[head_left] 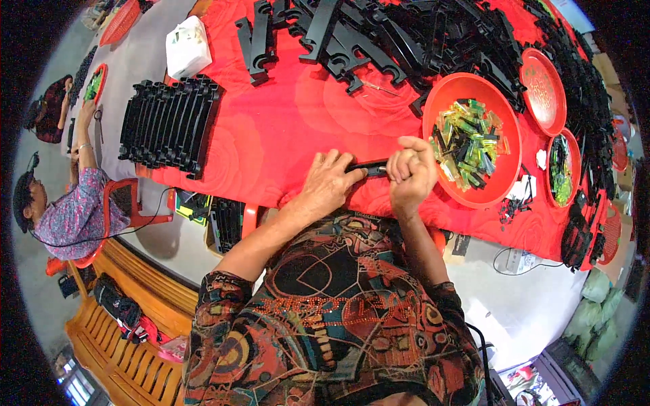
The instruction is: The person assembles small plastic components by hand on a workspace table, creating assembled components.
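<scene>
At the table's front edge, my left hand (326, 184) grips a small black plastic piece (369, 168), thumb on top, holding it against the red cloth. My right hand (413, 174) is closed beside the piece's right end, fingers curled in. A small shiny bit shows between that hand and the piece; what the fingers hold is hidden. Just right of my right hand stands a red bowl (443, 183) of small translucent yellow, green and black pieces (470, 139).
A row of black plastic parts (169, 125) stands at the left, near a white tissue pack (188, 47). Loose black parts (406, 40) are heaped at the back. Red trays (544, 91) lie at the right. Another person (74, 210) sits at far left by a wooden bench (122, 338).
</scene>
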